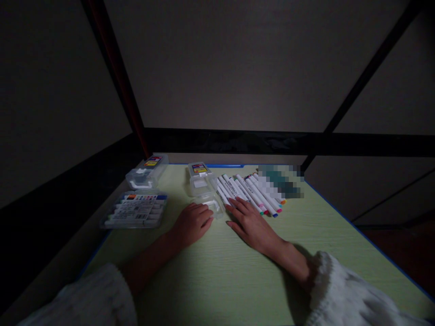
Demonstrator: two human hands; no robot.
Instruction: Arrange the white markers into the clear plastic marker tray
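My left hand [193,222] is curled at the near left edge of a small clear plastic case [213,203], its fingertips partly hidden. My right hand [250,222] lies palm down with fingers stretched out, the fingertips touching the near left end of a spread of white markers [253,192]. The markers lie side by side at a slant, with caps in several colours, among them pink, green, blue and orange. Just behind the clear case stands another clear plastic box [201,181] with a colourful label on top.
On the left lies a clear case packed with markers [136,210]; behind it stands a clear labelled box with a white handle [147,172]. A blurred-out patch [280,181] covers something at the right back. The pale green table [217,280] has a blue edge, with a wall beyond.
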